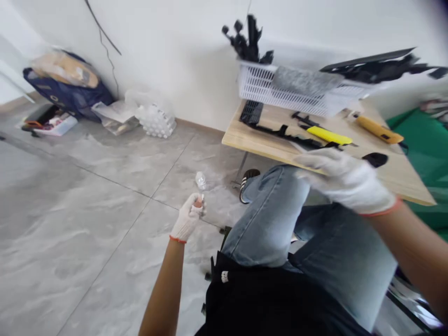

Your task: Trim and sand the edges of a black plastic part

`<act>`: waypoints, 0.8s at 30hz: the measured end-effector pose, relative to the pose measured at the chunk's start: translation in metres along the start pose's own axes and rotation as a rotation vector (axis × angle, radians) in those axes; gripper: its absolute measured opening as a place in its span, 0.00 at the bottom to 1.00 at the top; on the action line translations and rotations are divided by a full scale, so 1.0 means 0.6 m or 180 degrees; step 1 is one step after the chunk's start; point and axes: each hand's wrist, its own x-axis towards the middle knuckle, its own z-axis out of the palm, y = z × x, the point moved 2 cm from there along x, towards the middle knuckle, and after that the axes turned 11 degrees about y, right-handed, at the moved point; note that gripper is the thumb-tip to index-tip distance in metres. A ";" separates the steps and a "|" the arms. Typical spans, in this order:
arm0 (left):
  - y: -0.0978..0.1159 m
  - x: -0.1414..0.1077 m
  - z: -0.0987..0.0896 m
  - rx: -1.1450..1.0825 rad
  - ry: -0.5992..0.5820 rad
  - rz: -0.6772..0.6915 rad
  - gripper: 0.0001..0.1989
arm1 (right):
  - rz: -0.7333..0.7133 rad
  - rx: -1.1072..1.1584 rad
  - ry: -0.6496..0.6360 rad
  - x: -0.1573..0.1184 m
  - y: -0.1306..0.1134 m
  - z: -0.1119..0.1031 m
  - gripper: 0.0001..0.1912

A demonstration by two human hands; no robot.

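My left hand, in a white knit glove with an orange cuff, is held out over the grey floor. Its fingers are curled closed. A pinkish-brown patch shows at the fingertips; whether it is bare skin or a held thing is unclear. Just beyond it is a crumpled, shiny clear-white piece, apparently on the floor. My right hand, gloved the same way, is above my knee at the table's front edge and smeared by motion. Near its fingers lie a long black plastic part and a yellow-handled tool.
On the wooden table stands a white basket with black parts sticking out. An orange-yellow tool and a black piece lie there too. A navy bag and white bubbly packaging rest along the wall.
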 end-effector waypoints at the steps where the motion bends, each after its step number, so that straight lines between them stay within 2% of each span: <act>1: 0.051 0.000 0.014 -0.0138 -0.0224 0.0134 0.19 | -0.0123 0.0118 -0.0136 -0.001 -0.013 0.011 0.22; 3: 0.149 -0.019 0.046 -0.0389 -0.0686 0.0430 0.19 | -0.0498 0.0985 -0.0456 -0.005 -0.049 0.030 0.21; 4: 0.193 -0.037 0.066 -0.0641 -0.1203 0.0669 0.19 | -0.0494 0.1412 -0.0519 -0.007 -0.065 0.035 0.23; 5: 0.232 -0.057 0.084 -0.0800 -0.1620 0.0877 0.18 | -0.0348 0.1773 -0.0556 -0.010 -0.078 0.038 0.23; 6: 0.264 -0.076 0.101 -0.0861 -0.1887 0.1020 0.17 | -0.0117 0.2106 -0.0592 -0.014 -0.086 0.039 0.23; 9: 0.324 -0.116 0.147 -0.0561 -0.2158 0.1399 0.15 | 0.0722 0.2856 -0.0507 -0.035 -0.083 0.030 0.20; 13: 0.354 -0.128 0.208 -0.0558 -0.2513 0.1281 0.18 | 0.1787 0.3958 -0.0537 -0.068 -0.049 0.016 0.17; 15: 0.359 -0.128 0.237 -0.0545 -0.2611 0.1206 0.19 | 0.1947 0.4187 -0.0499 -0.081 -0.032 0.008 0.16; 17: 0.361 -0.128 0.261 -0.0467 -0.2681 0.1175 0.20 | 0.2021 0.3918 -0.0389 -0.092 -0.016 -0.001 0.14; 20: 0.367 -0.132 0.284 -0.0143 -0.2743 0.1418 0.19 | 0.1923 0.3170 -0.0190 -0.106 0.004 -0.012 0.11; 24: 0.376 -0.140 0.304 0.0296 -0.2790 0.1704 0.18 | 0.1076 0.2197 -0.0054 -0.108 0.027 -0.035 0.07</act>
